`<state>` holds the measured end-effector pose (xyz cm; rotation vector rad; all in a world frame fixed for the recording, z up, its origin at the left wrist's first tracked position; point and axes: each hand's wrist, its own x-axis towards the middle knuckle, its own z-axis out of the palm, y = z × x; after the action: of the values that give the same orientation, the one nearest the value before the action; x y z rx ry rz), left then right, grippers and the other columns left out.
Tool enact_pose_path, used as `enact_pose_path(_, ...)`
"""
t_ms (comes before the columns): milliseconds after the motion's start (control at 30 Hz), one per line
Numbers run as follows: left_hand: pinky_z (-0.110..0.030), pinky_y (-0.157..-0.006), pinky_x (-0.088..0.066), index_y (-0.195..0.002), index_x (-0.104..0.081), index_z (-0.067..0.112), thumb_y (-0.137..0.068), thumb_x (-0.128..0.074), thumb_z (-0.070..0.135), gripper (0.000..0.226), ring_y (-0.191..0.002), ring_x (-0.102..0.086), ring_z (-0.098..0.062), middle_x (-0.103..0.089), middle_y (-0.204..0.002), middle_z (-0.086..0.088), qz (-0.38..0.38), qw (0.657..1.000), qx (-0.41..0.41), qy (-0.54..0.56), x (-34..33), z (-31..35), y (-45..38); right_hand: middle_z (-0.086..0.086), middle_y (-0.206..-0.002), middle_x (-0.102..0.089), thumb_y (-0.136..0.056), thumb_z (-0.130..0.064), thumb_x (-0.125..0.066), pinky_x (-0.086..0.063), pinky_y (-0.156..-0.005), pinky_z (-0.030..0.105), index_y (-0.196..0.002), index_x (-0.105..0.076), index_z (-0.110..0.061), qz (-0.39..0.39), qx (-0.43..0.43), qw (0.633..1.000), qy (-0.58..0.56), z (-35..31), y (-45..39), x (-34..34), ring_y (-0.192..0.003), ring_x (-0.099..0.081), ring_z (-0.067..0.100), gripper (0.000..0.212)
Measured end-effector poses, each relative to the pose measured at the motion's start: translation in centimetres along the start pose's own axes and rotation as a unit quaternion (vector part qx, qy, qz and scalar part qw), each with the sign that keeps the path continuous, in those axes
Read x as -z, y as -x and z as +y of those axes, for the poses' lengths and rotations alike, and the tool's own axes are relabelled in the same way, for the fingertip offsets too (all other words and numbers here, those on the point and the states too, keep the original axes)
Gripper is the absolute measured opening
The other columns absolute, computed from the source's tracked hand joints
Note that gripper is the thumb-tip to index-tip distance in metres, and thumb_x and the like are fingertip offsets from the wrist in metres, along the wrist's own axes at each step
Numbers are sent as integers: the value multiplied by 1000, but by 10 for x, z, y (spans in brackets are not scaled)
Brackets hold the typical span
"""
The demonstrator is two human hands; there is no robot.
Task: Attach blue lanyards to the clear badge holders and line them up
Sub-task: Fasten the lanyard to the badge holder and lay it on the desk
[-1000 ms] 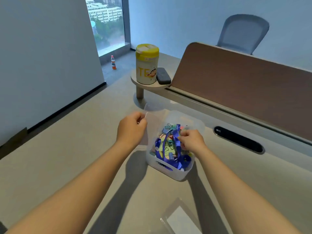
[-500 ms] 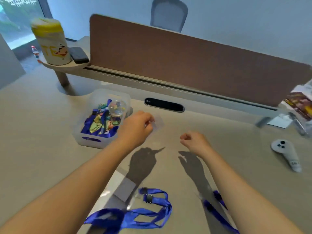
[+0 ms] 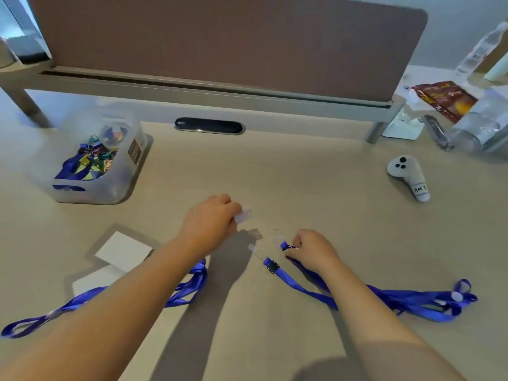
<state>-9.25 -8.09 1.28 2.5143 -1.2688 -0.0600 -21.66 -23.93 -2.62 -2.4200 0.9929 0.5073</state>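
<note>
1. I see a beige table filling most of the view, its surface matte and evenly lit.
2. A brown divider panel stands upright along the far edge of the table, its top right corner rounded.
3. The panel sits in a grey rail raised on short legs.
4. A dark oval cable port is set into the table just in front of the rail.
5. I note a pale blue-grey wall behind the panel, at right.
6. Soft shadows fall on the table towards me.
</note>
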Motion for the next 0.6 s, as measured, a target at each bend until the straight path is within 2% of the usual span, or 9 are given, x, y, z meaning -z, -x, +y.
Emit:
enact_pose_path(67, -38, -65, -48, -98, -66, 3, -83, -36, 19, 37, -90, -60, -35, -65, -97, -19, -6, 1000, 4, -5, -2, 2, 2, 7, -81, -50, -81, -22, -56, -29, -56, 29, -76, -45, -11, 12, 16, 1000, -7, 2, -2, -7, -72, -44, 23, 17)
enact_pose_path(200, -35, -74, -47, -114, -61, 11, -91, -42, 15, 31, -101, -56, -32, -62, -109, -14, -33, 998, 44, -14, -2, 4, 2, 5, -79, -47, -85, -14, -50, -33, -62, 30, -63, -36, -14, 27, 26, 999, -32, 0, -11, -12, -73, -44, 22, 27)
enact_pose_path(300, -34, -76, -46, -124, -54, 18, -90, -43, 13, 36, -102, -55, -30, -60, -112, -10, -22, 997, 77, 4, 3, 2, -1, 2, -67, -39, -81, -4, -48, -34, -58, 31, -60, -31, -14, 40, 27, 990, -136, -5, -14, -3, -70, -41, 22, 29)
enact_pose_path(400, -33, -70, -43, -113, -59, 12, -87, -46, 9, 29, -90, -55, -26, -60, -108, -10, 10, 991, 116, 63, 9, 4, -7, 3, -68, -43, -81, 0, -48, -38, -49, 25, -62, -33, -15, 50, 17, 958, -282, -13, -14, 18, -61, -49, 22, 29)
enact_pose_path(500, -28, -67, -36, -97, -61, 5, -86, -49, 7, 17, -77, -46, -20, -57, -94, -9, 55, 979, 147, 133, 17, 9, -17, 0, -71, -46, -82, -1, -50, -35, -45, 14, -74, -45, -12, 88, 50, 944, -314, -26, -10, 47, -55, -44, 11, 14)
enact_pose_path(600, -29, -65, -35, -85, -59, 6, -85, -51, 7, 8, -74, -45, -20, -49, -77, 1, 103, 959, 172, 200, 29, 18, -27, 2, -70, -53, -84, -7, -51, -34, -40, 9, -77, -52, -12, 125, 80, 929, -338, -38, -6, 72, -57, -43, 12, 9)
